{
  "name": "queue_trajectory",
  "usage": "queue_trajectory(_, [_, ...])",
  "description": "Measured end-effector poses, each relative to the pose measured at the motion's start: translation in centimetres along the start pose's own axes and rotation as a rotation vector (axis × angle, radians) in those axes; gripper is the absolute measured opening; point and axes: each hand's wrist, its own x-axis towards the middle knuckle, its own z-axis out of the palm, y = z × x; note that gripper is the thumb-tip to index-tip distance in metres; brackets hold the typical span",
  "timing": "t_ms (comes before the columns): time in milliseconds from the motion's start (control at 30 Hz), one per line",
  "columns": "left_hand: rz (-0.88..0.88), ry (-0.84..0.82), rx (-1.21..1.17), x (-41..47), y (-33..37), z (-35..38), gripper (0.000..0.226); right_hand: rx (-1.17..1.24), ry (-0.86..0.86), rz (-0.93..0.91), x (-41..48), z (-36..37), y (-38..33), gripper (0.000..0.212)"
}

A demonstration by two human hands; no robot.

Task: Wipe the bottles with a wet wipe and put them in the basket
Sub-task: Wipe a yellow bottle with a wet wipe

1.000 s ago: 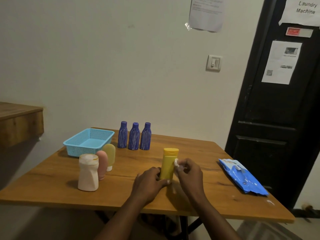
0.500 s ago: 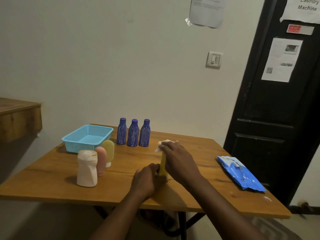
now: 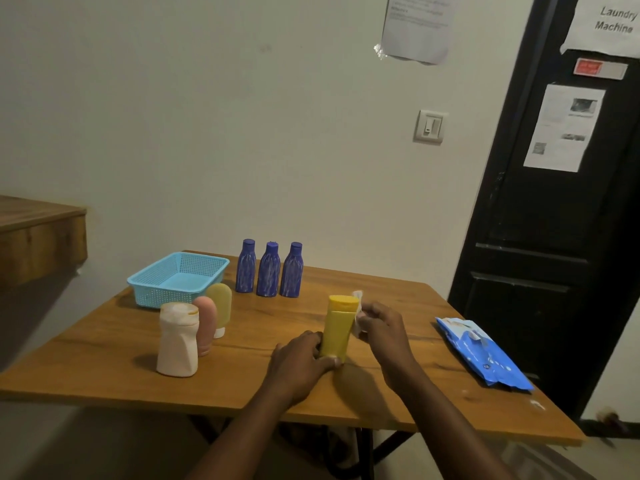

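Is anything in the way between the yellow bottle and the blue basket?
Yes. The pale yellow tube and the pink tube stand just in front of the basket, on the side facing the yellow bottle. Lifting the bottle over them would probably get past.

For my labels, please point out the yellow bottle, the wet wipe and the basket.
yellow bottle (image 3: 337, 332), head view, middle of its body.
wet wipe (image 3: 357, 301), head view, white fold beside the cap.
basket (image 3: 152, 296), head view, its front wall.
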Motion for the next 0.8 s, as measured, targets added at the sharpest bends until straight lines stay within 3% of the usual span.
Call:
queue_trajectory(133, [-0.011,-0.018,-0.162,0.0,-0.1,0.0,0.084,-0.068,-0.025,0.038,-1.5,0.5,2.1,0.035])
queue_trajectory(200, [-0.004,-0.002,-0.208,-0.2,-0.1,-0.1,0.091,-0.115,-0.011,0.058,-2.1,0.8,2.9,0.035])
queue_trajectory(467, [0.054,0.019,-0.343,-0.4,0.0,0.1,0.074,-0.198,-0.012,0.051,-2.4,2.0,4.0,0.028])
queue_trajectory(800, [0.045,-0.047,-0.429,0.1,-0.3,-0.1,0.065,0.048,0.011,-0.039,-2.2,3.2,2.1,0.041])
